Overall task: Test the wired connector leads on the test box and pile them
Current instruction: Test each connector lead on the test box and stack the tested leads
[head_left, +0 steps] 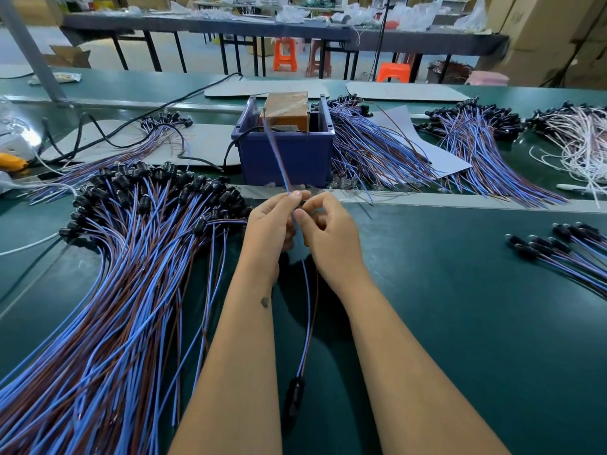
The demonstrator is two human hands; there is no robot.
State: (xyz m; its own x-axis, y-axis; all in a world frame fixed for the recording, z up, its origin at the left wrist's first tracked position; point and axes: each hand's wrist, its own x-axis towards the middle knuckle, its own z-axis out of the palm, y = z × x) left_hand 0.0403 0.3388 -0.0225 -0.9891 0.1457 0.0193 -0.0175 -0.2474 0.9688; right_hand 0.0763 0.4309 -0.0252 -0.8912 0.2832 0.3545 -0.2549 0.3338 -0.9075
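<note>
Head view: my left hand (274, 221) and right hand (323, 231) both pinch one lead (307, 310) before the test box (285, 149); its dangling connector (294, 400) could snag the counter pile (131, 257).

Left hand (274, 224) and right hand (328, 234) together pinch one blue-and-brown lead (307, 323), its black connector (294, 400) hanging below and wire ends rising toward the orange test box (287, 110) in a blue bin (285, 156), lead piles (131, 257) alongside.
</note>
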